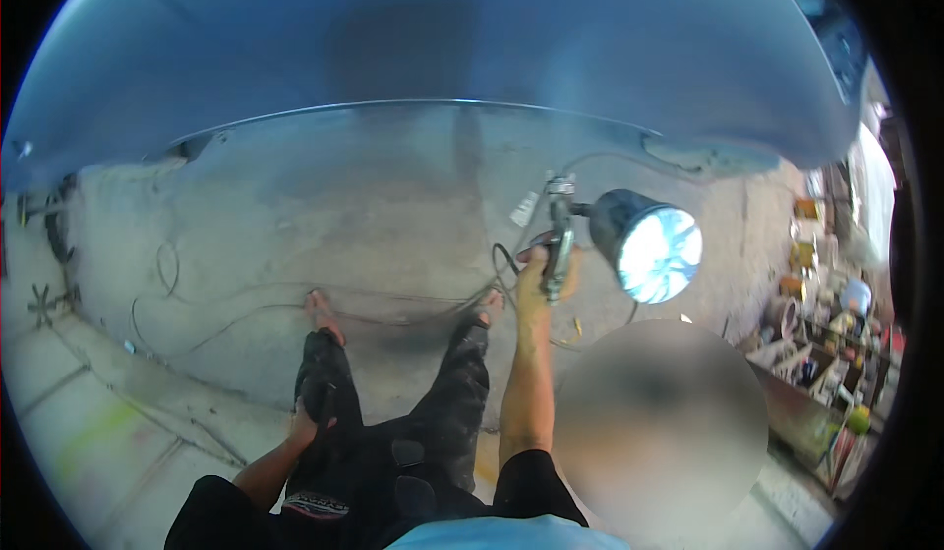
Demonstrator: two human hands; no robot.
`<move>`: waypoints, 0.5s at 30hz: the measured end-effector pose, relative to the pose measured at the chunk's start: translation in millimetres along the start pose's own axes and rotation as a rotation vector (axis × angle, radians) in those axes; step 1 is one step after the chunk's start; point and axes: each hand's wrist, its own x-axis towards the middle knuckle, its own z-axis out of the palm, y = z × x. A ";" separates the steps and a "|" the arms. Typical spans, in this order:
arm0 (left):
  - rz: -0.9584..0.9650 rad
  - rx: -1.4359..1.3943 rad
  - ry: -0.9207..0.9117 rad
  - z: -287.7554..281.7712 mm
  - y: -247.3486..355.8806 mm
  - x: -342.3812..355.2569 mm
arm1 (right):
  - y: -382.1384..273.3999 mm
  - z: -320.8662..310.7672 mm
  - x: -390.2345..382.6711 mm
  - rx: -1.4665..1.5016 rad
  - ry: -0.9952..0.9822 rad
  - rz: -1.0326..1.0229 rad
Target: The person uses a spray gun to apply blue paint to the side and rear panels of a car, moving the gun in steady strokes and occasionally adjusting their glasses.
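Observation:
In my right hand (537,263) is a metal spray gun (560,211), its grip wrapped by my closed fingers. A round, dark-sided paint cup (617,224) sticks out to the right of the gun, and its face shines bright white. The gun is held below and apart from the lower edge of a large, glossy blue-grey car body panel (433,49). My left hand (317,418) hangs low beside my left thigh, against dark trousers. Its fingers are mostly hidden, so whether it holds anything is unclear.
A thin hose (246,316) runs in loops across the concrete floor (324,206) around my bare feet. On the right stand several tins (804,253) and a wooden box (801,393) of tools and bottles. A blurred round patch covers the lower right. A dark metal stand (44,304) is at the left.

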 end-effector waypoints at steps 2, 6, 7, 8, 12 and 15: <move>-0.031 0.024 0.000 -0.3 -16.6 -1.6 | -18.2 48.0 -42.4 -0.011 -0.164 -0.071; -0.047 0.013 -0.021 -6.7 -23.0 -9.2 | -42.6 136.9 -99.3 0.125 -0.358 -0.439; -0.067 0.044 -0.049 -10.7 -20.9 -12.4 | -53.0 144.3 -102.2 0.124 -0.360 -0.440; -0.062 0.046 -0.052 -11.5 -21.2 -11.5 | -59.7 148.9 -102.9 0.207 -0.489 -0.343; -0.008 0.126 -0.008 4.2 -38.6 -4.5 | -53.0 142.0 -85.1 0.350 -0.501 -0.083; -0.025 0.174 -0.032 11.0 -32.9 -3.9 | -0.8 100.3 -52.5 0.319 -0.411 0.119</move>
